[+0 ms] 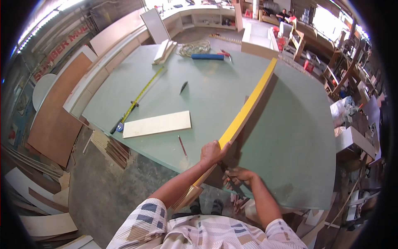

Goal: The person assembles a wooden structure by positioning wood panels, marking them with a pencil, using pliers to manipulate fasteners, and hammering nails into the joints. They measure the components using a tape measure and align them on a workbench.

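Yellow-edged board (pixel 248 110), toward one o'clock: gripped by left hand (pixel 212 152), apparently being steadied. Dark implement (pixel 237 189) held by right hand (pixel 240 176). Firm bracing seemingly required.

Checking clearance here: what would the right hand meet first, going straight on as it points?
The right hand points leftward, so probably the near part of the yellow board; depth is unclear.
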A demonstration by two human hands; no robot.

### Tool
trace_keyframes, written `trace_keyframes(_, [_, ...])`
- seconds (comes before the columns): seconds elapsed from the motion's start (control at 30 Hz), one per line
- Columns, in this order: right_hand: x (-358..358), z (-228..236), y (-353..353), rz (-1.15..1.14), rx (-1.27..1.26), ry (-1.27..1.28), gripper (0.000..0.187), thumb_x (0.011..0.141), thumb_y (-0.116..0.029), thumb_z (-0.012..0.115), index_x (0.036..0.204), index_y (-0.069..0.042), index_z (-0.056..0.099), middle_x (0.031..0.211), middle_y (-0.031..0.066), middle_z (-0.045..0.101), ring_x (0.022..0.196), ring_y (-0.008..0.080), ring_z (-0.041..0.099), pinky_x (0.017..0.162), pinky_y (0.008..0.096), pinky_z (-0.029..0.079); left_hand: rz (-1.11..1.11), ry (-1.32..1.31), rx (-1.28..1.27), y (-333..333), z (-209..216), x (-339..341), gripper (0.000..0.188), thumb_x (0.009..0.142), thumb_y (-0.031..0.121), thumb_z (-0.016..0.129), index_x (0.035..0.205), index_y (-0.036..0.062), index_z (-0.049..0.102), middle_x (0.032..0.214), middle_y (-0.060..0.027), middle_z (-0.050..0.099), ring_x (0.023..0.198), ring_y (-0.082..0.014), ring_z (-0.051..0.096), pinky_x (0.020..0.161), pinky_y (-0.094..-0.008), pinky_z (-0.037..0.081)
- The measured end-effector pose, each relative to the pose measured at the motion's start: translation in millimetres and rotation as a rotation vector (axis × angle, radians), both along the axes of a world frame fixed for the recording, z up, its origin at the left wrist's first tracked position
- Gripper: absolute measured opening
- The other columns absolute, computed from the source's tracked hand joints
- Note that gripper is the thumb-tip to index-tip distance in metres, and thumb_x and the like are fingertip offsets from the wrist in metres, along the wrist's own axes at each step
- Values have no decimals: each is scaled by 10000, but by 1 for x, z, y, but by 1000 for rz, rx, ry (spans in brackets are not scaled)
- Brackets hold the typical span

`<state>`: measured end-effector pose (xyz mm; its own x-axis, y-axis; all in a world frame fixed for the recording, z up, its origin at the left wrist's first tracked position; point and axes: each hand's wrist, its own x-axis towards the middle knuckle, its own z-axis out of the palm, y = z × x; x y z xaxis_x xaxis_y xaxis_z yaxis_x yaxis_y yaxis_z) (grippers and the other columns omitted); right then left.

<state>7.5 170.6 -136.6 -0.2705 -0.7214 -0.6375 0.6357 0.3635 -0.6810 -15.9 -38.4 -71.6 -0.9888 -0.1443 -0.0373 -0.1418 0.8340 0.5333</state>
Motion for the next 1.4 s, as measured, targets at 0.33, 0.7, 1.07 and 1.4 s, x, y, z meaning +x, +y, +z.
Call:
trace_keyframes(0.33, [43,-15,-2,-255,70,79,410,1009,-366,596,1215,-11,585,1089,157,715,958,295,722,745,407,590,-185,-157,70,-37,-10,4,915,811,813,545,1015,-67,683,998,-289,700,992,-405,686,868,-480,529])
trace_keyframes(0.7, [-21,-48,153,-886,881,1050,306,950,-229,644,1110,30,612,1038,139,678,904,249,697,744,388,567,-284,142,1167,-103,203,183,820,1001,685,370,1311,-44,581,1197,-152,653,1134,-240,615,989,-402,467])
trace_keyframes(1.07, [9,150,-68,-1160,95,1291,266,979,-95,613,1216,22,635,1110,98,660,935,141,627,853,260,501,-1133,604,1848,-60,298,336,1319,763,941,320,1486,-161,285,1393,-482,386,1318,-524,471,1087,-579,398])
trace_keyframes(1.4, [125,212,-334,-837,-178,1227,228,954,-24,623,1178,19,614,950,87,680,867,137,678,773,247,540,-972,516,852,-351,284,415,843,953,707,434,1316,-33,611,1324,-364,560,1315,-461,509,1096,-544,370])
